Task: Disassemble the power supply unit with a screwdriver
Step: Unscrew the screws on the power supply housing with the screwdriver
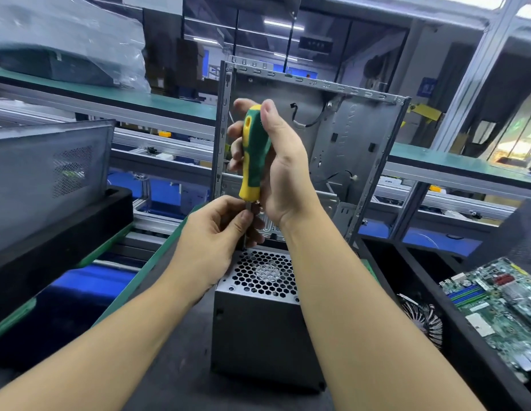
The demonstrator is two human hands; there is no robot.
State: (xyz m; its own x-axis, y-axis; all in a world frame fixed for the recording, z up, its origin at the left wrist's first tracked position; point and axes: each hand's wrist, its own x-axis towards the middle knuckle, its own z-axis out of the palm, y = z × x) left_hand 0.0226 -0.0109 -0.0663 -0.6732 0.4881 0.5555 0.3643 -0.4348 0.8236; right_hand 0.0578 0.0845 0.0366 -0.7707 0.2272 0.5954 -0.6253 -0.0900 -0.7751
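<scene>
A grey metal power supply unit (258, 333) stands on end on the dark bench, its honeycomb fan grille (264, 274) facing up. My right hand (276, 167) grips the green and yellow handle of a screwdriver (253, 149) held upright above the unit's far left corner. My left hand (216, 241) pinches the screwdriver's metal shaft just below the handle. The tip and the screw are hidden behind my left fingers.
An empty grey computer case frame (332, 137) stands upright just behind the unit. A black bin at the right holds a green motherboard (501, 307) and a finned cooler (421, 318). A black tray with a grey perforated panel (50, 179) sits at the left.
</scene>
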